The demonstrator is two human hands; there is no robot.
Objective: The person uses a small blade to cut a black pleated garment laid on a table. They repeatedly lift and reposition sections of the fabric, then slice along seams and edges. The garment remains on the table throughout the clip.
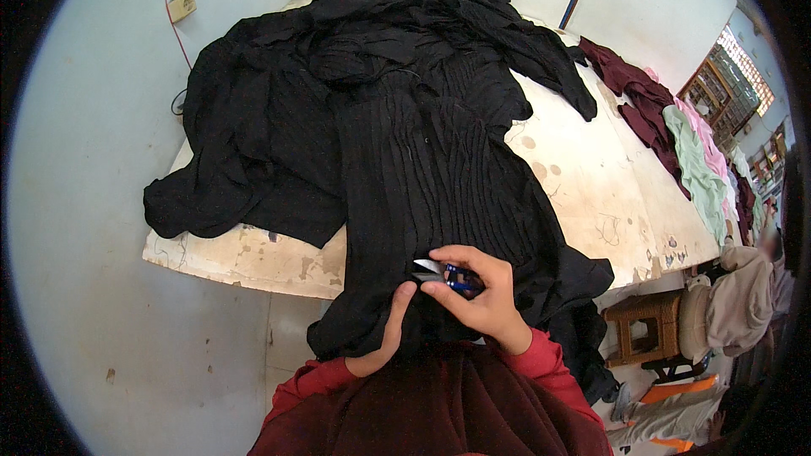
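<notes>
Black pleated cloth is spread across the worn table; at its near end, the left hand is partly hidden, its grip impossible to tell. Alongside, blue-handled snips, blades parted, are clamped in the right hand, between thumb and fingers.

Single head-worn fisheye view, upright, facing down and forward; hands near, worktable reaching beyond

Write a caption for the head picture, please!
Right hand holds blue-handled metal snips over pleated black cloth, left hand close by.
</notes>
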